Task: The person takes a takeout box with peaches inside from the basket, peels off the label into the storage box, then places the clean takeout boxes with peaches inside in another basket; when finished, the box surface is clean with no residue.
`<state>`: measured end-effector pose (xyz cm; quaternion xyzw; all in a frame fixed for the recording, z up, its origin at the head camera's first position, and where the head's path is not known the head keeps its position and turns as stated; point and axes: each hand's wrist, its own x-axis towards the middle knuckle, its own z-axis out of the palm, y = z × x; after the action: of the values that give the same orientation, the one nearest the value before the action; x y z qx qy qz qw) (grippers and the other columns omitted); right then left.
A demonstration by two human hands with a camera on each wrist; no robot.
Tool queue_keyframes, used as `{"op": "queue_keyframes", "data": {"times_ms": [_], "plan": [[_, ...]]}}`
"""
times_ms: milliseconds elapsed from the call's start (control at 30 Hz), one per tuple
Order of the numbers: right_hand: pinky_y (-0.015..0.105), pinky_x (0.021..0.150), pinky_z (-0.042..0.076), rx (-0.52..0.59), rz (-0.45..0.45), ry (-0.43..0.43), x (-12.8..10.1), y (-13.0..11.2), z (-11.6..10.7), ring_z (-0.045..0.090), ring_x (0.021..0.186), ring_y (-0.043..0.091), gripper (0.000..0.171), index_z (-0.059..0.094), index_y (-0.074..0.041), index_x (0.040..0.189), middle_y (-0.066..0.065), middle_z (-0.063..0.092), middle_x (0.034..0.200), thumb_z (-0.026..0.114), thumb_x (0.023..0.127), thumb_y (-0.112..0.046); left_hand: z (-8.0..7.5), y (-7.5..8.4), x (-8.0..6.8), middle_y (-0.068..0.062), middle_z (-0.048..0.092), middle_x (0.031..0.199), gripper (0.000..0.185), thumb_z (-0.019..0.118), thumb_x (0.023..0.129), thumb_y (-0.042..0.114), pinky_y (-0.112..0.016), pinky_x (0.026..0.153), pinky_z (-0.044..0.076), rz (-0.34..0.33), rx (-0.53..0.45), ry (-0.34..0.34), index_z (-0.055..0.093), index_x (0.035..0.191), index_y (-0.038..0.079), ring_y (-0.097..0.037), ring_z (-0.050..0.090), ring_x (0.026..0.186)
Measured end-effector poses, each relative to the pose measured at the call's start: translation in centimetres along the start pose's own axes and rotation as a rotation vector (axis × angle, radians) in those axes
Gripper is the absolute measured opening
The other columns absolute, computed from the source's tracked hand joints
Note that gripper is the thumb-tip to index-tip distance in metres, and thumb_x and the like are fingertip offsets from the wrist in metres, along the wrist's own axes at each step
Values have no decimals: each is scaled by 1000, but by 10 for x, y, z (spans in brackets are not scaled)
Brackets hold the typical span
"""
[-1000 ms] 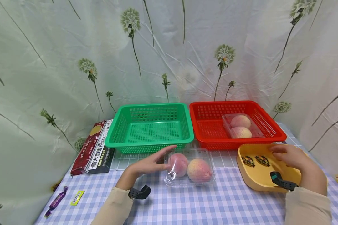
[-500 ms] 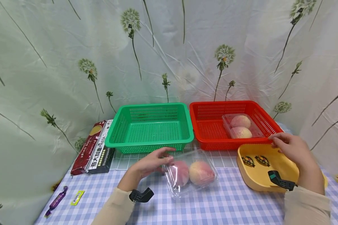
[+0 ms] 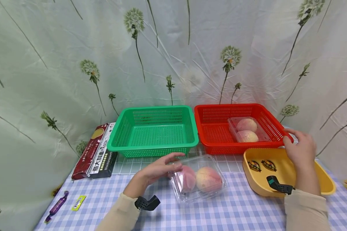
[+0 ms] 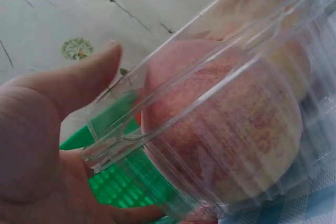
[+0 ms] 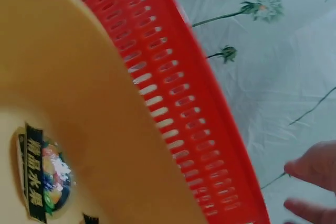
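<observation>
My left hand (image 3: 162,167) holds the left end of a clear plastic box of peaches (image 3: 199,178), which stands turned at a slant on the checked cloth. In the left wrist view, the thumb (image 4: 94,74) lies beside the box's upper edge and fingers reach under it; a large peach (image 4: 220,124) shows through the plastic. My right hand (image 3: 300,147) is at the front right corner of the red basket (image 3: 219,146), fingers spread. From the right wrist, its fingertips (image 5: 302,169) appear apart from the basket rim, with nothing between them.
A yellow tray (image 3: 255,186) with fruit stickers (image 3: 269,165) lies below my right forearm. Another box of peaches (image 3: 247,130) sits in the red basket. A green basket (image 3: 153,149), pasta boxes (image 3: 96,150), a purple-wrapped candy (image 3: 57,205) and a yellow packet (image 3: 79,203) are leftward.
My right hand has gone from inside the yellow tray to the red basket's corner. My left hand has taken hold of the peach box, which has turned and shifted slightly right.
</observation>
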<state>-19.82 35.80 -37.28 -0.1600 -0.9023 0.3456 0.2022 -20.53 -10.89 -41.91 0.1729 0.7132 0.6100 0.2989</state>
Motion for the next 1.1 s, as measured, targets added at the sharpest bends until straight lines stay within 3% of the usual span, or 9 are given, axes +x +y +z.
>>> {"op": "queue_keyframes", "data": {"times_ms": [100,233,400,667,900,1100], "plan": [[69,100,30,19,-5,-71,1,2,4,20,135,58,57,37,1,150,41,22,150,44,102,-27,1,1,-1,-16,33,160,62,68,95,29,-30,83,47,-8,6,-15,44,151,18,-22,56,124],[70,101,37,76,25,-206,2,5,6,17,135,60,69,20,1,157,42,7,155,44,103,-36,3,1,-1,-13,34,160,56,68,94,26,-33,89,47,-18,6,-33,50,147,22,-27,47,131],[74,105,32,118,77,-311,4,10,6,15,134,62,77,10,1,158,41,-4,157,41,104,-44,6,1,-1,-16,36,157,56,68,93,24,-37,88,50,-35,-23,-42,51,147,23,-28,46,131],[76,108,25,154,103,-316,6,18,7,14,135,62,83,0,1,158,40,-8,158,41,103,-46,13,-2,4,-12,38,159,49,57,100,22,-41,101,45,-18,-82,-123,49,148,19,-18,52,122],[76,111,21,176,96,-300,5,21,6,13,136,61,85,-5,-1,158,39,-7,159,41,103,-46,19,7,5,-15,41,157,42,49,103,19,-43,91,49,-30,-140,-118,53,145,18,-18,53,122],[76,111,21,170,82,-304,3,22,9,12,136,61,85,-4,0,158,41,-6,158,41,103,-46,18,29,-3,-11,46,155,45,48,103,20,-36,81,55,50,-224,-137,49,148,16,-13,60,114]]}}
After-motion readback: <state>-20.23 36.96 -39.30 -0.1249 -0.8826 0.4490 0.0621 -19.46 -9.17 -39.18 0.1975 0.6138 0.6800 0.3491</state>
